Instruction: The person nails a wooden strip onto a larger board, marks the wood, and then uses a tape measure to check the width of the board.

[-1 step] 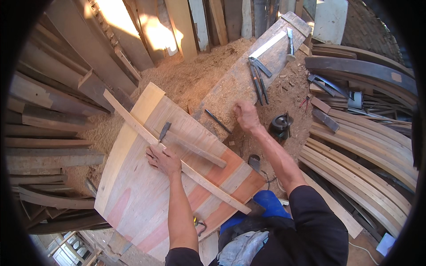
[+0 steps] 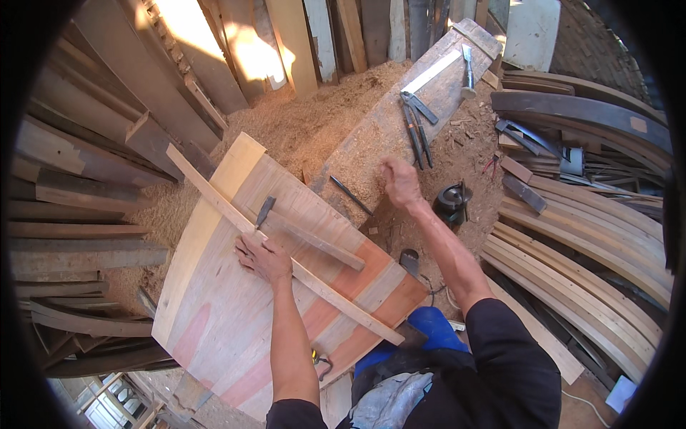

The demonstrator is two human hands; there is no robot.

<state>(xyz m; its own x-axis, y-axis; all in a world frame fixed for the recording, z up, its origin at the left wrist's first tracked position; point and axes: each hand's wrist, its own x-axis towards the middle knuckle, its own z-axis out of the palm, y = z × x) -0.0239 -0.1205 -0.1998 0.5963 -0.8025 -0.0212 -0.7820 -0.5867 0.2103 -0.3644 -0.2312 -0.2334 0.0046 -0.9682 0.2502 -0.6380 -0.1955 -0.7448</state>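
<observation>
I'm apparently steadying wooden strip (image 2: 350, 305) on panel (image 2: 221, 314), left hand (image 2: 264, 259) half-spread over it; right hand (image 2: 401, 184) curling, contents unclear; likely needing steady pressure next

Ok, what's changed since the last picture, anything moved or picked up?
Very little: the right hand has shifted slightly to the right. I see nothing newly taken hold of or let go. The left hand stays on the panel at the wooden strip; the hammer and dark rod lie as before.
</observation>
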